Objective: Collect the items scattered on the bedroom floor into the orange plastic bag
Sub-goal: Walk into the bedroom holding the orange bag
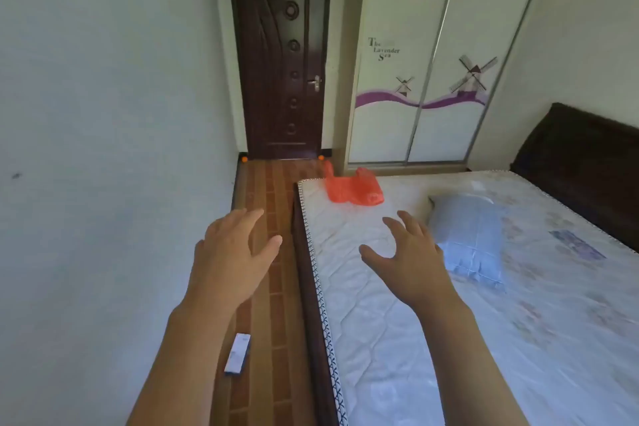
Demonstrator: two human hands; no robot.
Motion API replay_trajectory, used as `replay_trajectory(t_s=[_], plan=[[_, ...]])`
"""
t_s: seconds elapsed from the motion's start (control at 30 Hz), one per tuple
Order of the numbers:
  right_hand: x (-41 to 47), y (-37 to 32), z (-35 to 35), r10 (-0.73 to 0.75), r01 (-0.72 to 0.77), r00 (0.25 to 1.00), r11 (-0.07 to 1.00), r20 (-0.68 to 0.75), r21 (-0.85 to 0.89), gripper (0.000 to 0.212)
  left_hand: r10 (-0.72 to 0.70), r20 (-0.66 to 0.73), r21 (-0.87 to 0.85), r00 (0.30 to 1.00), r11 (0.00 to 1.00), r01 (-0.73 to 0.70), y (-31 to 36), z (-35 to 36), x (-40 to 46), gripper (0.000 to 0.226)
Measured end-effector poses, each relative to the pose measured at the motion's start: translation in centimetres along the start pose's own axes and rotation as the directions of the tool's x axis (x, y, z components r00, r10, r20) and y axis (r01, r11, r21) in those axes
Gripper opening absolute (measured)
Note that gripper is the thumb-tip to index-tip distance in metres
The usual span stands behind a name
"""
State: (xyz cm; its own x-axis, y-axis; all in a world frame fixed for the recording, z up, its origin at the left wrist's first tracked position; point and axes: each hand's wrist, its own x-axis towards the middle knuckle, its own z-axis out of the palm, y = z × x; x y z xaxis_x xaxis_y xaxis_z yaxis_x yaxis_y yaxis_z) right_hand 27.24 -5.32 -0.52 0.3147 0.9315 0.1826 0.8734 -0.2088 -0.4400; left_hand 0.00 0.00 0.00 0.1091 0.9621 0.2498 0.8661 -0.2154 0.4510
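1. We see the bed (449, 322) filling the right, with a strip of floor (273, 252) between it and the left wall.
2. The bag (352, 188) lies crumpled on the bed's far left corner, ahead of both hands and well apart from them.
3. Our left hand (231, 252) hovers over the floor and our right hand (411, 259) over the mattress; both have spread fingers and hold nothing.
4. We judge the right hand nearer the bag.
5. A small box (238, 358) lies on the floor under our left forearm, its long axis pointing toward the door (276, 55).
6. Two orange balls (244, 159) rest by the doorway.
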Motion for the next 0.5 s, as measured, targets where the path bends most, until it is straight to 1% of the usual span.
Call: replay_trajectory(t_s=[0.1,0.23,0.37,0.5], plan=[[0.9,-3.1,1.2,-0.066,0.066,0.998,0.998,0.016,-0.003,0.079,-0.060,-0.012,-0.010,0.998,0.998,0.060,-3.1,-1.7,-0.2,0.073],[2.3,-6.4,3.0,-0.140,0.141,0.990,0.990,0.028,-0.015,0.079,-0.098,-0.032,-0.010,0.995,0.995,0.097,-5.8,-3.5,-0.3,0.081],[3.5,-8.5,3.9,-0.166,0.165,0.985,0.986,0.052,0.023,0.086,-0.122,-0.057,-0.006,0.991,0.993,0.122,-6.8,-4.4,0.6,0.068],[5.3,-9.2,5.0,-0.163,0.161,0.984,0.986,0.064,0.046,0.090,-0.137,-0.067,-0.008,0.988,0.991,0.136,-7.5,-4.2,2.3,0.065]])
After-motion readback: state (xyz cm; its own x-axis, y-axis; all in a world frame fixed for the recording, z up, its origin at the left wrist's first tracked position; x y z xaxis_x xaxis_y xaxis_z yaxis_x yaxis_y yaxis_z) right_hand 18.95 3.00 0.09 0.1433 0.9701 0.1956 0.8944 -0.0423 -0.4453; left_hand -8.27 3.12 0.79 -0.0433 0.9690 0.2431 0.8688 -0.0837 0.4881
